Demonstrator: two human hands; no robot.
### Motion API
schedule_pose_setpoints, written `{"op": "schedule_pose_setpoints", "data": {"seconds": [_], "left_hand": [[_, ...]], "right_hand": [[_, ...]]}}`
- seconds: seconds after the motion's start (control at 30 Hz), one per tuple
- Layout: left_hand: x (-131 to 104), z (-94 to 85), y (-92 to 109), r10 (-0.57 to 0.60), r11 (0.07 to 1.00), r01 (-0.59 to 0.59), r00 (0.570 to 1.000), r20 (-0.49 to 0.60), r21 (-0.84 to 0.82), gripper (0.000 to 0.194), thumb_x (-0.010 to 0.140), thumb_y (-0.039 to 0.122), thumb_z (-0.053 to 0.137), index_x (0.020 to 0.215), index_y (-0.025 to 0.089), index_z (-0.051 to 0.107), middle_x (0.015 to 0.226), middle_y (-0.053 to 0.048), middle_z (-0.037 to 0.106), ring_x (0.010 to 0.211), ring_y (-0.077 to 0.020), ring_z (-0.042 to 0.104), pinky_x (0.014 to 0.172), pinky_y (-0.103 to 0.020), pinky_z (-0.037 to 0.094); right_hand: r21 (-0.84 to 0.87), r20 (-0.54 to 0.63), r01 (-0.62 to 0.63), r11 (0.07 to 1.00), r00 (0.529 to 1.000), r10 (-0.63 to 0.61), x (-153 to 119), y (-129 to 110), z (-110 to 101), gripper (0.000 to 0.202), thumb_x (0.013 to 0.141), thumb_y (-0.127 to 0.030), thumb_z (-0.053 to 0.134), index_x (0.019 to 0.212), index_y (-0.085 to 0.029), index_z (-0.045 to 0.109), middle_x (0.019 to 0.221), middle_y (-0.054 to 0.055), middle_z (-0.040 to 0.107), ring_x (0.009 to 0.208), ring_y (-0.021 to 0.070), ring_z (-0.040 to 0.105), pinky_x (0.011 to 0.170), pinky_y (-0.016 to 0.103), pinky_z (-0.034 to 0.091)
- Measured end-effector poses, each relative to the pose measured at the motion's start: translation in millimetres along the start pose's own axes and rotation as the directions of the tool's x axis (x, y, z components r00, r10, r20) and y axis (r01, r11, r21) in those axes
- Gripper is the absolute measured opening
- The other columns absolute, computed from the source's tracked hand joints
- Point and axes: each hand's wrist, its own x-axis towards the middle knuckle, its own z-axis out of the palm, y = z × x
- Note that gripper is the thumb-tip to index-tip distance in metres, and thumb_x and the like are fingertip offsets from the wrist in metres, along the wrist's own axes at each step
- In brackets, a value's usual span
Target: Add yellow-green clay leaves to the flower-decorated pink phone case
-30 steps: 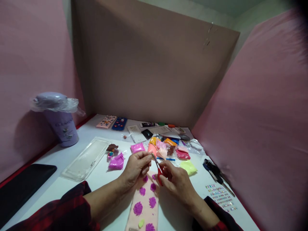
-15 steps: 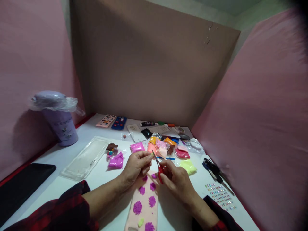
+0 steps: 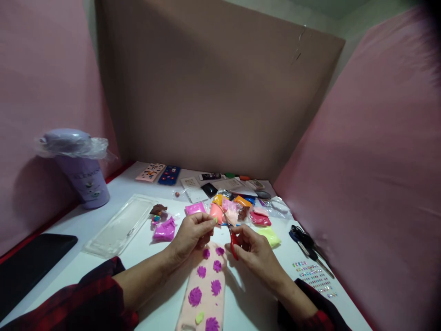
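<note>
Between the thumb and fingertips of my left hand is a small piece of yellow-green clay. My right hand grips red-handled scissors, their blades pointing up and away, just right of the clay piece. Under both hands lies a pale pink phone case, its far end nearest my fingers. Purple ruffled clay flowers run along it in two rows. A yellow-green clay blob sits near its close end.
Bags of coloured clay lie behind my hands, with a purple packet to the left. A clear plastic tray, a black flat object and a lilac tumbler stand left. Keys and gem stickers lie right.
The scissors have moved slightly right and down, away from the yellow-green piece in my left hand. The whole view has shifted a little.
</note>
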Motion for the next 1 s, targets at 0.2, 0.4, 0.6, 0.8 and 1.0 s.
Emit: {"op": "schedule_pose_setpoints", "data": {"seconds": [0.2,0.4,0.6,0.8,1.0], "left_hand": [[-0.8,2.2,2.5,0.001,0.996,-0.001,1.000,0.005,0.085,0.026,0.073,0.038,0.068,0.071,0.014,0.056,0.048,0.008,0.043,0.036,-0.0021,0.027,0.036,-0.017,0.018],[-0.6,2.8,2.2,-0.014,0.987,0.012,1.000,0.013,0.162,0.027,0.071,0.037,0.070,0.068,0.014,0.056,0.048,0.007,0.043,0.038,-0.0022,0.026,0.037,-0.018,0.017],[-2.4,4.3,4.7,-0.021,0.975,0.011,0.999,0.045,0.221,0.026,0.072,0.036,0.068,0.069,0.014,0.056,0.052,0.006,0.044,0.040,-0.0031,0.028,0.039,-0.018,0.019],[-3.7,4.9,3.5,0.012,0.953,-0.034,0.997,0.077,0.301,0.024,0.073,0.036,0.066,0.069,0.015,0.054,0.062,0.003,0.050,0.050,-0.0069,0.039,0.047,-0.020,0.030],[-5.6,6.7,4.8,0.017,0.907,-0.093,0.983,0.185,0.411,0.021,0.078,0.031,0.059,0.063,0.017,0.051,0.055,0.004,0.045,0.050,-0.0092,0.039,0.050,-0.022,0.032]], "right_hand": [[0.119,-0.001,-0.014,0.993,1.000,0.015,1.0,5.5,-1.5,0.016,0.077,-0.021,0.059,0.093,-0.020,0.062,0.057,-0.004,0.055,0.052,0.0120,0.052,0.049,0.021,0.040],[0.255,-0.008,-0.034,0.966,0.999,0.037,2.0,8.4,2.4,0.016,0.081,-0.023,0.058,0.096,-0.019,0.058,0.060,-0.005,0.051,0.055,0.0110,0.051,0.052,0.022,0.043],[0.320,-0.064,0.000,0.947,0.998,0.021,1.3,5.1,2.4,0.017,0.082,-0.025,0.057,0.097,-0.018,0.057,0.066,-0.003,0.056,0.057,0.0109,0.052,0.053,0.023,0.043],[0.268,-0.166,0.050,0.962,0.986,-0.005,1.0,0.2,-2.1,0.015,0.079,-0.016,0.056,0.093,-0.020,0.060,0.070,-0.002,0.059,0.058,0.0108,0.048,0.051,0.022,0.037],[0.249,-0.224,0.085,0.965,0.974,-0.028,1.3,-0.4,-4.7,0.011,0.082,-0.021,0.059,0.093,-0.021,0.057,0.072,-0.002,0.061,0.058,0.0115,0.048,0.055,0.024,0.037]]}}
